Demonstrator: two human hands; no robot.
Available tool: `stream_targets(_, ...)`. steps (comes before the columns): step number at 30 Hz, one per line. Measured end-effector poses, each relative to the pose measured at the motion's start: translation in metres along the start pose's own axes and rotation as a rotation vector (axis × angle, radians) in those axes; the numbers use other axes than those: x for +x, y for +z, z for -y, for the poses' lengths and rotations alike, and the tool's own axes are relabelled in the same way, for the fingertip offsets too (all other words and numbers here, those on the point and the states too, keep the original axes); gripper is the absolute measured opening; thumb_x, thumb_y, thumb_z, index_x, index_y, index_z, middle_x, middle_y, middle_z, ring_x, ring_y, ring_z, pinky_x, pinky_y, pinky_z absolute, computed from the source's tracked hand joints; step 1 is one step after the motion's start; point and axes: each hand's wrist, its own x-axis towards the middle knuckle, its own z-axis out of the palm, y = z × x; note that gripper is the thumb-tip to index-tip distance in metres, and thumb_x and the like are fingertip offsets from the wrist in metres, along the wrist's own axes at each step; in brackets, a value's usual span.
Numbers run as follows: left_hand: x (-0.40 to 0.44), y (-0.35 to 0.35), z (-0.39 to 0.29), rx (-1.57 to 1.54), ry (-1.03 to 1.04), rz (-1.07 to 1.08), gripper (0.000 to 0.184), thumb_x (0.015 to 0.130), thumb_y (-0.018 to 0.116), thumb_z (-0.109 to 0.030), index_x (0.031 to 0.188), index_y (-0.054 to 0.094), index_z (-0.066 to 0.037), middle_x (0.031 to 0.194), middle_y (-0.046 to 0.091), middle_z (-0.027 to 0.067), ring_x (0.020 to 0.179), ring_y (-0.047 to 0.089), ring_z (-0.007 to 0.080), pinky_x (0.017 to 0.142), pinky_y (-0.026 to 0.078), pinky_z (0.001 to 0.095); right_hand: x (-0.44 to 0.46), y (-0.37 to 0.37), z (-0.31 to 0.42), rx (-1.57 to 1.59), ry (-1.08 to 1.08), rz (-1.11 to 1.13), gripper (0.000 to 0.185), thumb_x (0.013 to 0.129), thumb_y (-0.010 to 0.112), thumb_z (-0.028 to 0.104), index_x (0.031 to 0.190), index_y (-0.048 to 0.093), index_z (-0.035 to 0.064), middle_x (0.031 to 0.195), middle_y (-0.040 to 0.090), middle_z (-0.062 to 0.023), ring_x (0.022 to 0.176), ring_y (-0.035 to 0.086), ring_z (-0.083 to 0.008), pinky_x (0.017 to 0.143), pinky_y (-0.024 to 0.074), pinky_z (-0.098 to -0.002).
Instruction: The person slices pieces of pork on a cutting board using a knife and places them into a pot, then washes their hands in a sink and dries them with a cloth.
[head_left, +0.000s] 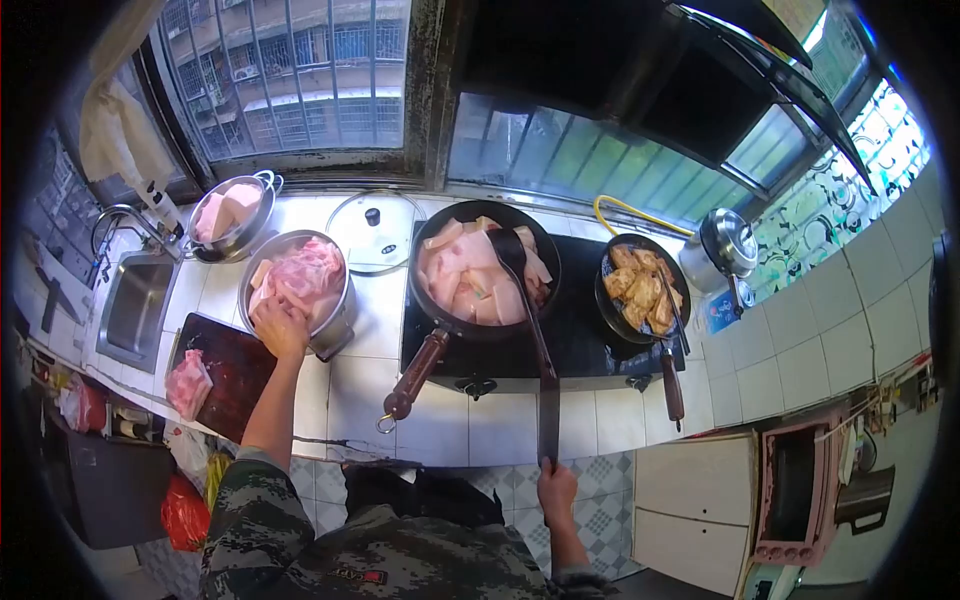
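My left hand (281, 325) reaches into a metal pot (341, 318) of raw meat (305, 270), its fingers closed on a piece there. My right hand (557, 490) grips the end of the long dark handle of a spatula (543, 370). The spatula's head rests among pale meat slices (472, 268) in the large frying pan (551, 245) on the black stove (590, 365). A chunk of raw meat (189, 385) lies on the dark cutting board (238, 378), left of my left hand.
A smaller pan (608, 312) of browned pieces sits on the stove's right side. A glass lid (372, 240) lies behind the pots. At the left are a metal colander (222, 250) with meat, a sink (136, 310) and a cleaver (62, 298). A kettle (715, 250) stands right.
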Motion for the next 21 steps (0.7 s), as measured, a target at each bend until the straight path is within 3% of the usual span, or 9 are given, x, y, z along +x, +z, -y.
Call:
stream_targets(2, -0.025, 0.007, -0.007, -0.008, -0.020, 0.023, 0.029, 0.072, 0.062, -0.017, 0.099, 0.059, -0.007, 0.103, 0.054, 0.0112, 0.103, 0.046, 0.0306, 0.089, 0.038, 0.0416, -0.002, -0.022, -0.009, 0.021, 0.022, -0.087, 0.038, 0.089, 0.049, 0.034, 0.074, 0.063, 0.0017, 0.063, 0.059, -0.0218, 0.060, 0.057, -0.0421, 0.056, 0.0426, -0.0506)
stream_targets(3, 0.048, -0.014, 0.014, 0.040, 0.062, -0.079, 0.029, 0.072, 0.062, -0.017, 0.099, 0.059, -0.007, 0.103, 0.054, 0.0112, 0.103, 0.046, 0.0306, 0.089, 0.038, 0.0416, 0.016, 0.032, 0.050, 0.168, 0.033, -0.148, 0.038, 0.089, 0.048, 0.033, 0.076, 0.063, 0.0007, 0.066, 0.059, -0.0229, 0.065, 0.058, -0.0422, 0.058, 0.0431, -0.0499)
stream_targets(8, 0.012, -0.003, 0.007, -0.025, 0.038, -0.014, 0.028, 0.072, 0.062, -0.015, 0.098, 0.059, -0.006, 0.103, 0.054, 0.0123, 0.103, 0.046, 0.0309, 0.090, 0.037, 0.0407, 0.117, -0.003, 0.048, 0.028, 0.064, -0.419, 0.036, 0.090, 0.046, 0.034, 0.083, 0.064, 0.0032, 0.071, 0.062, -0.0223, 0.066, 0.059, -0.0415, 0.059, 0.0444, -0.0501)
stream_targets(11, 0.014, -0.001, 0.010, -0.025, 0.037, -0.021, 0.028, 0.072, 0.062, -0.015, 0.098, 0.059, -0.006, 0.103, 0.054, 0.0123, 0.104, 0.046, 0.0310, 0.091, 0.037, 0.0407, 0.135, -0.001, 0.056, -0.032, 0.064, -0.456, 0.036, 0.090, 0.047, 0.035, 0.084, 0.064, 0.0041, 0.071, 0.062, -0.0216, 0.065, 0.059, -0.0416, 0.059, 0.0448, -0.0504)
stream_targets(14, 0.012, -0.007, 0.008, -0.023, 0.029, -0.015, 0.028, 0.071, 0.062, -0.014, 0.098, 0.059, -0.006, 0.103, 0.054, 0.0124, 0.104, 0.045, 0.0310, 0.091, 0.037, 0.0408, 0.104, 0.006, 0.049, -0.174, 0.098, -0.256, 0.035, 0.090, 0.047, 0.033, 0.082, 0.063, 0.0026, 0.070, 0.061, -0.0224, 0.065, 0.059, -0.0419, 0.060, 0.0445, -0.0507)
stream_targets(18, 0.012, -0.009, 0.003, -0.031, -0.011, -0.009, 0.031, 0.069, 0.063, -0.012, 0.099, 0.058, -0.006, 0.104, 0.054, 0.0129, 0.105, 0.045, 0.0315, 0.092, 0.036, 0.0412, 0.003, 0.015, 0.018, 0.131, 0.122, 0.024, 0.039, 0.087, 0.049, 0.034, 0.075, 0.062, -0.0011, 0.070, 0.060, -0.0230, 0.068, 0.058, -0.0420, 0.062, 0.0440, -0.0493)
stream_targets(21, 0.011, -0.011, 0.004, -0.055, 0.044, -0.042, 0.031, 0.070, 0.062, -0.016, 0.098, 0.056, -0.004, 0.102, 0.054, 0.0144, 0.103, 0.046, 0.0325, 0.091, 0.036, 0.0421, -0.064, 0.024, 0.002, 0.138, 0.288, 0.036, 0.044, 0.085, 0.054, 0.035, 0.070, 0.061, -0.0059, 0.064, 0.059, -0.0243, 0.065, 0.058, -0.0419, 0.059, 0.0434, -0.0476)
